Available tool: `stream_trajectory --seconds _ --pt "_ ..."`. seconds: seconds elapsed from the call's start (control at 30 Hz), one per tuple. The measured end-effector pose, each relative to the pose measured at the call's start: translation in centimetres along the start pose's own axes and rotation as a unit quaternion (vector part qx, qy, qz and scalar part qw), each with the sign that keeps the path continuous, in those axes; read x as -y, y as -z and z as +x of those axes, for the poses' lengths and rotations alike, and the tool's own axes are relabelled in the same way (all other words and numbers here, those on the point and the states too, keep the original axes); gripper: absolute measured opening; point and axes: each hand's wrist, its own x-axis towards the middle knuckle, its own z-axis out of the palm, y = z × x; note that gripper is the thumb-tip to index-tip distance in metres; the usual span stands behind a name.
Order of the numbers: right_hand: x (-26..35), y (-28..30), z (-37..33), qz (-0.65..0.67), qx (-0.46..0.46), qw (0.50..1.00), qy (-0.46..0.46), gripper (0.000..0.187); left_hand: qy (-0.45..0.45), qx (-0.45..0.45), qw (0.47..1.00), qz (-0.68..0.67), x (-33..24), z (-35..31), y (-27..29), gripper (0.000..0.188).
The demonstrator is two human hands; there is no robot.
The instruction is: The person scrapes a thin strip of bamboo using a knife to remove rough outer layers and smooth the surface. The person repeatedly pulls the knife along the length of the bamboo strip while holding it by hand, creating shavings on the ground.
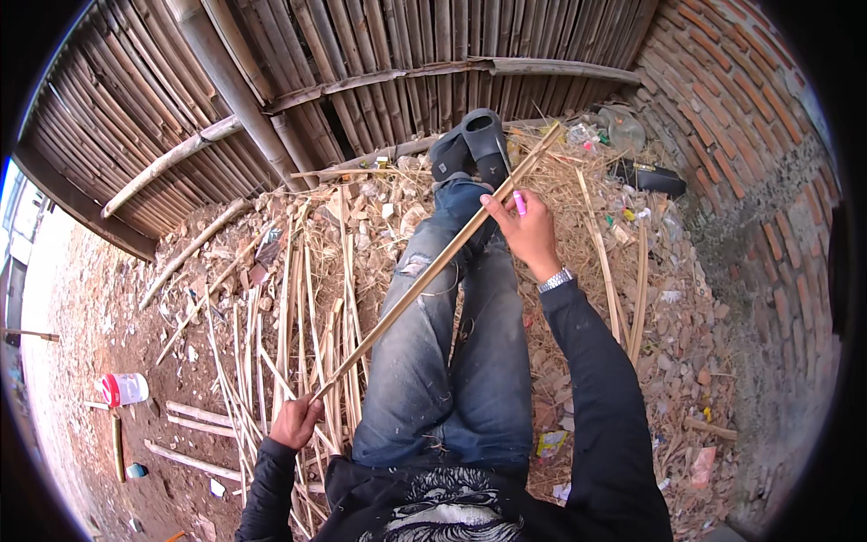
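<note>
The person sits on the ground with legs (452,343) stretched out and crossed, in worn blue jeans and dark shoes (471,143).

A long bamboo strip (433,266) lies slantwise across the thighs, running from low on the left to high on the right, near the shoes.

The left hand (294,421) grips the strip's lower end, its fingers curled tight round it beside the left hip.

The right hand (524,230) is raised over the shins with a watch (555,280) on the wrist. Its fingers are closed about the strip's upper part, and a small pink thing (519,202) shows between them; what it is cannot be told.

Left of the legs lies a pile of split strips (289,334), spread over rubble and dry straw. More strips (623,280) lie to the right, near a brick wall (750,135). A fence of bamboo slats (361,54) stands behind. A white and red container (124,388) lies on bare soil at far left, well apart from the hands. A dark flat thing (648,176) rests by the wall, near a clear bottle (625,129).
</note>
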Motion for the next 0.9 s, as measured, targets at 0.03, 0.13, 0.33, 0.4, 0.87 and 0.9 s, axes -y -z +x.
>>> stream_trajectory --seconds 0.03,0.13,0.33,0.4,0.87,0.9 --pt "0.3 -0.2 -0.4 -0.013 0.024 1.000 0.000 0.058 0.001 -0.001 1.000 -0.005 -0.2 0.0 0.1 0.038" --pt "1.1 -1.1 -2.2 0.066 0.017 0.995 0.069 0.054 -0.009 -0.017 1.000 -0.004 -1.2 0.0 0.5 0.036" --pt "-0.5 2.2 0.7 -0.013 -0.017 1.000 0.013 0.044 -0.025 -0.072 0.995 0.068 -0.7 -0.5 0.0 0.026" --pt "-1.4 3.5 2.4 -0.097 -0.010 0.995 -0.011 0.042 -0.031 -0.102 0.990 0.092 -0.2 -0.2 -0.5 0.023" --pt "0.8 0.4 -4.8 -0.024 0.151 0.987 -0.045 0.049 -0.020 -0.154 0.975 0.160 -2.1 1.1 -2.5 0.015" --pt "2.3 0.0 -6.3 -0.003 0.168 0.986 -0.011 0.048 -0.030 -0.157 0.973 0.169 -2.4 1.6 -2.8 0.016"
